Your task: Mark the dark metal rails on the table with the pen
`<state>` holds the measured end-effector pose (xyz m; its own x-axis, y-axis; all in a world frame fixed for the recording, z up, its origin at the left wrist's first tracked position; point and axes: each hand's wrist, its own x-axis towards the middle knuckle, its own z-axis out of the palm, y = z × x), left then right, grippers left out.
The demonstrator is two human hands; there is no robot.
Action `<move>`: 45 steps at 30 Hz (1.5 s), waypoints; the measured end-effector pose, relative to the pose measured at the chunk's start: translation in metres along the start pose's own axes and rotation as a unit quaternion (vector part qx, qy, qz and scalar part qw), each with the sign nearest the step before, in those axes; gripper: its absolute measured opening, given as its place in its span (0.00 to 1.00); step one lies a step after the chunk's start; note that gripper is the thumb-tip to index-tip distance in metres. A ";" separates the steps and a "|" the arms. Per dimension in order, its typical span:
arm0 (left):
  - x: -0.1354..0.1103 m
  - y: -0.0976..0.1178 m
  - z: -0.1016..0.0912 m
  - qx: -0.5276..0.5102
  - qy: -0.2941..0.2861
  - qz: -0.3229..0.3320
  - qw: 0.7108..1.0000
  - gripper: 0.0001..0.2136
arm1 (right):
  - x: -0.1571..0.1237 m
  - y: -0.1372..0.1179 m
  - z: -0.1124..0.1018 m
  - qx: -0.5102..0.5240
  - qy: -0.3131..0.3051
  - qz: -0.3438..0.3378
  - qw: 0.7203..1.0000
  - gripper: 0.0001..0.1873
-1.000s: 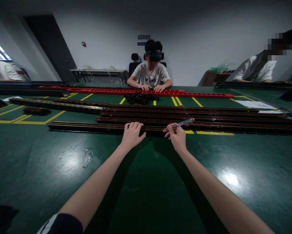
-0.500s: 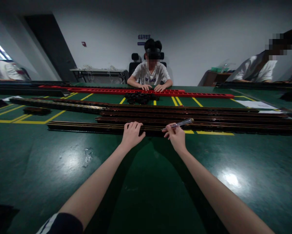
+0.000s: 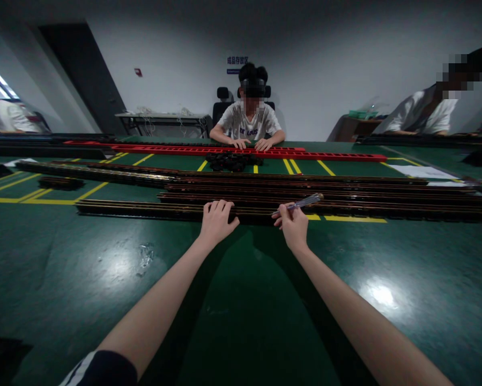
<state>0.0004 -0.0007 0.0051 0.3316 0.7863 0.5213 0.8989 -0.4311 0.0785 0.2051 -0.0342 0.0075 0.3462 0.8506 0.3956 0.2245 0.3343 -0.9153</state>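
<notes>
A long black strip point(image 3: 144, 208) with thin gold-coloured edges lies across the table in front of me. My left hand point(image 3: 217, 221) grips it near its middle, fingers over the top and thumb at the near side. To the right, my right hand point(image 3: 293, 222) pinches a slim screwdriver point(image 3: 308, 201) with a clear handle. The handle points up and right, while the thin shaft slants down-left to the strip. Exactly where the tip touches is too small to tell. Directly behind lie several more dark strips point(image 3: 345, 194), side by side.
Black small parts point(image 3: 228, 161) are heaped beyond the strips, beside long red slotted strips point(image 3: 337, 156). A person point(image 3: 246, 120) sits opposite, both hands at the red strips. Others sit far left and right. White papers point(image 3: 421, 172) lie at right on the green table point(image 3: 104, 300).
My right hand and the screwdriver have shifted slightly to the right along the strip. The strip's left end has slid a little left; my left hand keeps its grip.
</notes>
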 end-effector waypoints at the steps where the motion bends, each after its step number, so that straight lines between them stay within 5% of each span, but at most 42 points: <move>1: 0.000 0.000 0.000 0.000 0.000 0.000 1.000 0.17 | 0.000 0.000 0.000 -0.001 -0.007 0.000 1.000 0.24; 21: -0.001 -0.002 0.003 0.011 0.014 -0.005 1.000 0.16 | 0.002 0.003 0.000 0.002 -0.067 -0.001 0.998 0.22; 45: -0.002 0.000 0.003 0.027 0.008 0.021 0.999 0.18 | 0.001 0.003 0.001 -0.016 -0.063 -0.013 0.998 0.23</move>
<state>0.0005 -0.0014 0.0016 0.3651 0.7606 0.5368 0.8987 -0.4385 0.0100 0.2056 -0.0321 0.0046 0.2227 0.8867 0.4052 0.2621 0.3459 -0.9009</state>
